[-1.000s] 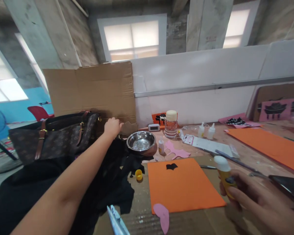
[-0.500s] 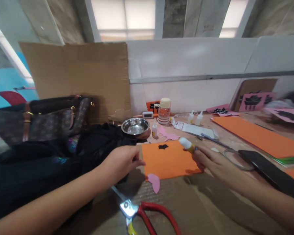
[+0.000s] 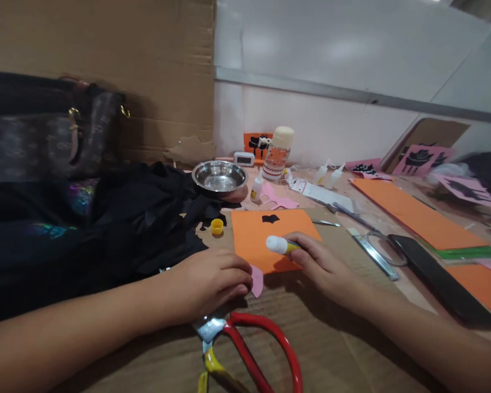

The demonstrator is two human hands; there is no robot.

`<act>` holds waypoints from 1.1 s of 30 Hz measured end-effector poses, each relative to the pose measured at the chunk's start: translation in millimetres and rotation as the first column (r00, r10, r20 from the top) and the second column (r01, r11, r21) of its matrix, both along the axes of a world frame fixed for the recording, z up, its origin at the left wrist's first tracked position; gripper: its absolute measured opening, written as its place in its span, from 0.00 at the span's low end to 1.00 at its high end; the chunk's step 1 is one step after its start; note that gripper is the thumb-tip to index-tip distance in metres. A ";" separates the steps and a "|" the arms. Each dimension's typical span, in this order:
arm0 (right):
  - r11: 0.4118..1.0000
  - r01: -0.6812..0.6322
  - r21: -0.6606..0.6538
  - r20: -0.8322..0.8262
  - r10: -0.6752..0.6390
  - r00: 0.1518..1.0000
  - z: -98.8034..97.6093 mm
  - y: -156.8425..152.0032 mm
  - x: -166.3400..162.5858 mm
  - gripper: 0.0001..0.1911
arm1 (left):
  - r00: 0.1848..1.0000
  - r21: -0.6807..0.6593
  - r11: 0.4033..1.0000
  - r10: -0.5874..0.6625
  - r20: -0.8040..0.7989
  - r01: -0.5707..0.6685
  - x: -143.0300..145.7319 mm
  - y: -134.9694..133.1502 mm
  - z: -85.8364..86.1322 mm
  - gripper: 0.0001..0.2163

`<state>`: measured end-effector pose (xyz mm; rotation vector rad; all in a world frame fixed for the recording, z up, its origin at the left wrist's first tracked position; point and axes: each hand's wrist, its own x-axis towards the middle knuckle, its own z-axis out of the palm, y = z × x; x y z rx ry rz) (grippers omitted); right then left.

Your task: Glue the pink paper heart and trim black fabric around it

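In my right hand point(image 3: 321, 265) is an uncapped glue stick point(image 3: 279, 245), its white end pointing left above an orange sheet point(image 3: 249, 240). A small black cutout point(image 3: 270, 218) lies near the sheet's top edge. My left hand point(image 3: 219, 281) has its fingers closed at a pink paper piece point(image 3: 257, 283) by the sheet's lower edge; the fingertips cover part of that piece. Below the left hand lie scissors point(image 3: 265, 322) with red and yellow handles, blades mostly hidden. A yellow cap point(image 3: 216, 227) sits left of the sheet.
Beyond the sheet stand a steel bowl point(image 3: 220, 177), a small glue bottle point(image 3: 257, 188) and a water bottle point(image 3: 279, 155). Black cloth point(image 3: 147, 218) and a brown bag point(image 3: 45, 136) fill the left. On the right lie a black phone-like slab point(image 3: 442, 281), a utility knife point(image 3: 374, 254) and orange boards point(image 3: 417, 215).
My left hand has moved down and right onto the pink piece. My right hand has brought the glue stick left, lower over the orange sheet. The view has tilted downward.
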<state>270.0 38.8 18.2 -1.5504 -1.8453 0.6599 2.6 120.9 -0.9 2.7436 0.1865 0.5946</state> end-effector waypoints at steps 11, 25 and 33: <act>0.998 0.054 -0.028 -0.018 -0.055 0.998 -5.7 1.8 0.4 0.12 | 0.980 -0.126 0.981 -0.161 -0.118 0.146 2.3 -19.0 21.3 0.13; 0.919 -0.308 -0.245 0.475 0.391 0.788 29.3 -66.6 -24.6 0.34 | 0.997 0.178 0.984 0.024 -0.070 -0.011 -2.6 -59.0 18.1 0.08; 0.978 -0.141 -0.153 0.463 0.197 0.864 31.2 -64.0 7.4 0.30 | 0.950 0.253 0.946 0.254 -0.179 -0.205 -1.5 -43.1 12.4 0.23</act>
